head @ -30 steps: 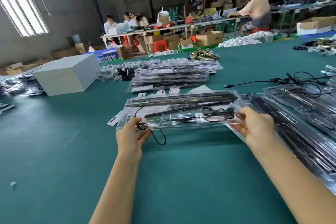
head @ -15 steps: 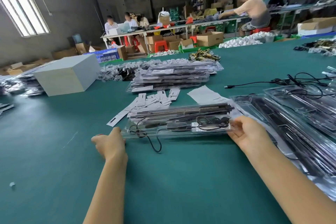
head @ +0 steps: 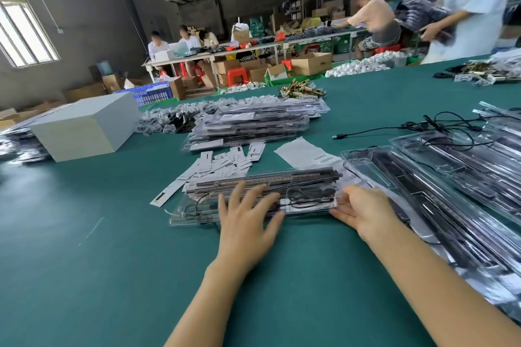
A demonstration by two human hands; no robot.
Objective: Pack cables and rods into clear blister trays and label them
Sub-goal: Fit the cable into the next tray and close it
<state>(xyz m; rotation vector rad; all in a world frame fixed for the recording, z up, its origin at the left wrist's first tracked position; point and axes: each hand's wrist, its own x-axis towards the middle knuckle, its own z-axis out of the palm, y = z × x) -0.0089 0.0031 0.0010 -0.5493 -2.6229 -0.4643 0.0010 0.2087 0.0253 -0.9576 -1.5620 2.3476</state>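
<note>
Head view: left hand (head: pixel 248 215) spread flat on clear plastic blister tray (head: pixel 194 213), right hand (head: pixel 363 210) open steadying its end; stray black cable (head: pixel 197 201) could get pinched in the seam.

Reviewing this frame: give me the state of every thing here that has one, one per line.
Left hand: open, fingers spread flat, pressing on the blister tray.
Right hand: open, resting at the tray's right end.
Blister tray: closed, flat on the table, rods and cable inside.
Labels: loose, scattered behind the tray.
Loose cable: unpacked, lying on the table.
Grey box: closed.
</note>
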